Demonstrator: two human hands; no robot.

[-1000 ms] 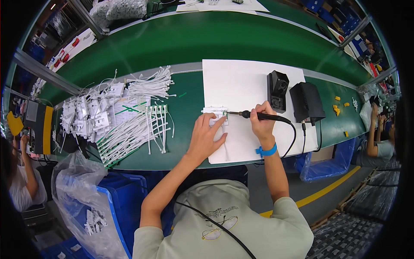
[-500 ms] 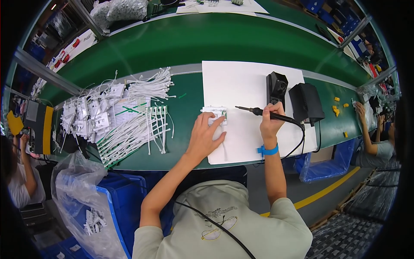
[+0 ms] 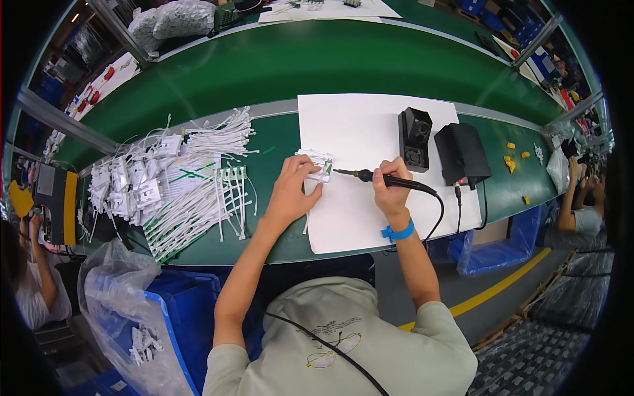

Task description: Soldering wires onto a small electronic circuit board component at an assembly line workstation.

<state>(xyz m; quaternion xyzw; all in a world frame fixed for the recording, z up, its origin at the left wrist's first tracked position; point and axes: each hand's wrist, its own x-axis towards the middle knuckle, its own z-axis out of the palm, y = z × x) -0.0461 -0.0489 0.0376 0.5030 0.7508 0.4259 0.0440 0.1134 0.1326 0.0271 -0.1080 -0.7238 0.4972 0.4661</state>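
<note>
My right hand [image 3: 391, 191] is closed round the handle of a soldering iron [image 3: 362, 175], which points left. Its tip ends right beside a small green circuit board [image 3: 328, 167] in a white plastic housing [image 3: 316, 157]; whether the two touch I cannot tell. With fingertips on top and thumb at the near side, my left hand [image 3: 288, 188] grips this housing, partly covering it. The housing sits at the left part of a large white sheet [image 3: 356, 218]. A white wire hangs from it near my thumb.
White housings [image 3: 125, 181] and bundled white cable leads [image 3: 191, 214] lie to the left. A black iron stand [image 3: 415, 138] and a black box-shaped unit [image 3: 462, 155] stand right of the sheet. Yellow bits [image 3: 509, 163] lie farther right. A blue bin [image 3: 188, 297] stands below the bench. Co-workers sit at both sides.
The soldering iron's tip has come left and down to the board. My left hand has turned the housing to a tilt and shifted slightly left. The whole view has moved a little.
</note>
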